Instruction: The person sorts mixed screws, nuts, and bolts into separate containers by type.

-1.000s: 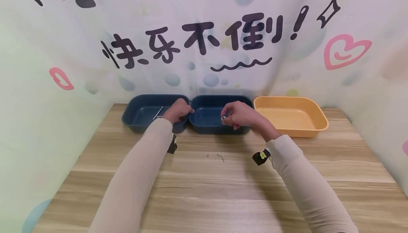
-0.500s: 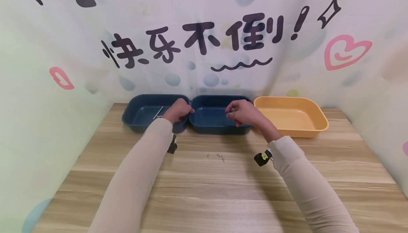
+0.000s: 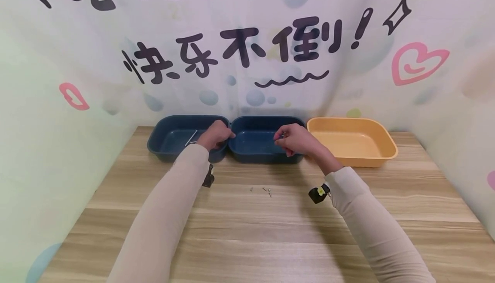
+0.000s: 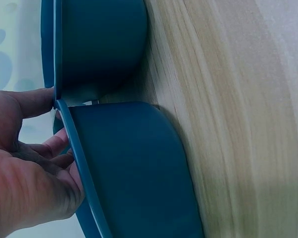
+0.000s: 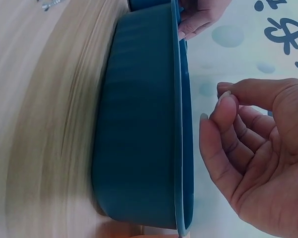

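While L hand (image 3: 217, 135) grips left tray (image 3: 170, 142) rim — R hand (image 3: 295, 139) over middle tray (image 3: 251, 149).

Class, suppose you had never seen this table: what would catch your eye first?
Three tubs in a row at the table's far edge: two blue, left and middle, and an orange tub on the right. The left hand grips the left tub's rim; the right hand hovers over the middle one.

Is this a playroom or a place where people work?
Probably a small sorting bench: a wooden table with two blue tubs and an orange tub, loose screws, cartoon cloth behind.
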The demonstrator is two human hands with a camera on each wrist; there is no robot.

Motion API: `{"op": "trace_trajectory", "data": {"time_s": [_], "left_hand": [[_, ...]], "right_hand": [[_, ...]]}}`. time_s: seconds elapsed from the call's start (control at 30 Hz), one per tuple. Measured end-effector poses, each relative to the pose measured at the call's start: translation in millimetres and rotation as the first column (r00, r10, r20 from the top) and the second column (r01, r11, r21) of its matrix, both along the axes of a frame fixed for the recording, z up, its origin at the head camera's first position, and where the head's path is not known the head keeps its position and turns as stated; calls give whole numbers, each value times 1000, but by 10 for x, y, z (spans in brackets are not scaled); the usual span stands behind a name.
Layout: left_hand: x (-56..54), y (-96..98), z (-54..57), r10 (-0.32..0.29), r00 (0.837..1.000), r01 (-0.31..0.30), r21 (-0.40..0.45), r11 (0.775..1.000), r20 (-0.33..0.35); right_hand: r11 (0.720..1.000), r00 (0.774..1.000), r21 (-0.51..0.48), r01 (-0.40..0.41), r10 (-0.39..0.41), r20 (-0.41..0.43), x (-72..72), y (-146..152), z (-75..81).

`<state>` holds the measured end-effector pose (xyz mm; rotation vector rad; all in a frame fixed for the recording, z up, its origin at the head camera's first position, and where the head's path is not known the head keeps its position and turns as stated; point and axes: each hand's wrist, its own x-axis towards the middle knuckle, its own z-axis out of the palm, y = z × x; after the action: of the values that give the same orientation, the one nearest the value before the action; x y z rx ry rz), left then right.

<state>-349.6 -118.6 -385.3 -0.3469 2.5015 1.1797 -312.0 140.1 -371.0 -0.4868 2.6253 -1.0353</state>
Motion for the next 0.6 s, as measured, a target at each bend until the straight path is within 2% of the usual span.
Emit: {"op": "trace_trajectory", "data": {"time_s": [0.33,0.6], "left_hand": [[-1,-3,-6,-6,1000,6,-13,1000,-10],[-15,-6,-26,-3,1000,3,-31,1000,-11]], "right_hand": [[1000,1000,4,9,-9,-6,-23,44,54],[998,999,-45,36,-36,1,-92,182,163]]}}
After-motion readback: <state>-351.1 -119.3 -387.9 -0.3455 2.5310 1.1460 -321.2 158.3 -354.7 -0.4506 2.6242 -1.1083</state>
